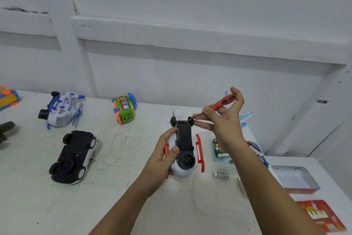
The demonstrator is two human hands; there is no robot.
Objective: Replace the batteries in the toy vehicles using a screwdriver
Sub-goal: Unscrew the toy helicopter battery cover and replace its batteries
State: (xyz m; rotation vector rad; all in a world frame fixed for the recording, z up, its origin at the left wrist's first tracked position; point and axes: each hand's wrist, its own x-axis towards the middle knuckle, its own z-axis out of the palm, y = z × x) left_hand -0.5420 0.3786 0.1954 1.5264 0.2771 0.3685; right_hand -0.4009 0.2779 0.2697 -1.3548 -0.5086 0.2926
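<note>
My left hand (pixel 165 155) grips a white and red toy helicopter (pixel 185 170), held belly-up above the table with its black underside facing me. My right hand (pixel 225 118) holds an orange-handled screwdriver (pixel 222 101); its metal tip points down-left at the far end of the black underside, near the small black wheels. A loose white battery (pixel 221 175) lies on the table just right of the toy. A teal tray (pixel 214 155) behind my right forearm holds several batteries.
An upturned black and white car (pixel 73 157), a blue and white helicopter (pixel 61 110) and a green and orange bus (pixel 124 109) sit on the white table (pixel 118 187). A light-blue plane (pixel 244 118) hides behind my right hand. A metal tin (pixel 297 178) and red lid (pixel 322 214) lie right.
</note>
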